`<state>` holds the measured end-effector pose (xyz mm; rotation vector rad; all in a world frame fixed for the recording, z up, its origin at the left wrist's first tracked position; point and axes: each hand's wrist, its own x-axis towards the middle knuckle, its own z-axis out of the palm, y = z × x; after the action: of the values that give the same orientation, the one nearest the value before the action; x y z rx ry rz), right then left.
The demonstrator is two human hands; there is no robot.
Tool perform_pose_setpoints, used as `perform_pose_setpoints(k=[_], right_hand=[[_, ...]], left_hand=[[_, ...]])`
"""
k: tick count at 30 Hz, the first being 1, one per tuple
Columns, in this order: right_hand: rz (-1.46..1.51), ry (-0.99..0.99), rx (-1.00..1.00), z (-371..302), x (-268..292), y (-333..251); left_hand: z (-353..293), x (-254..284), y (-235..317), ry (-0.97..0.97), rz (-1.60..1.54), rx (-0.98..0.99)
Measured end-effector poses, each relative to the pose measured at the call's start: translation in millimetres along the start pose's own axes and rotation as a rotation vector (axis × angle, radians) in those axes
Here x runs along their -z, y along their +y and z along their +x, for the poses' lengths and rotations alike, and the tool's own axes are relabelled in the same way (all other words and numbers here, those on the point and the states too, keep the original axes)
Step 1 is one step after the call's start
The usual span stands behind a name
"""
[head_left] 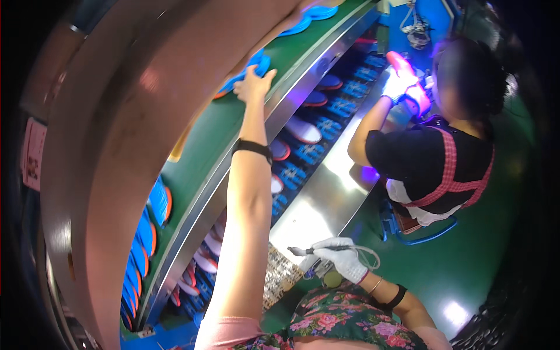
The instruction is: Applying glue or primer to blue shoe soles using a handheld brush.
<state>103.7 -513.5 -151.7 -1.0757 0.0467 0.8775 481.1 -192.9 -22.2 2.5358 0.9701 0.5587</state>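
Note:
My bare left hand point(255, 86) stretches across the green conveyor belt point(198, 137), fingers spread. It reaches the edge of blue shoe pieces with an orange-red rim point(256, 63) and seems to touch them; the fingertips are partly hard to make out. In my right hand point(343, 258), which wears a white glove, is a slim dark brush-like tool point(300, 251) with a pale tube or cord looping behind it. The tool's tip is over the bright metal ledge point(300, 224).
A large curved metal housing point(128, 116) borders the left. More blue shoe pieces point(143, 245) lie on the near belt. A lower rack point(309, 154) carries several shoes. At right, a co-worker point(431, 146) sits holding a red shoe point(399, 64) under purple light.

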Motion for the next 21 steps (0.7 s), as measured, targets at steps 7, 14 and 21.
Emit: perform_pose_setpoints(k=[7,14,21], right_hand=[[0.082,-0.050,0.024,5,5,-13],[0.012,-0.123,0.030,5,-5,-26],[0.516,-0.169,0.140,-6,-18,-73]], left_hand=[[9,31,-50,0.014,-1.130,0.140],[-147,137,-161,-0.200,-1.819,0.137],[-324,178,-232,-0.427,-1.868,0.311]])
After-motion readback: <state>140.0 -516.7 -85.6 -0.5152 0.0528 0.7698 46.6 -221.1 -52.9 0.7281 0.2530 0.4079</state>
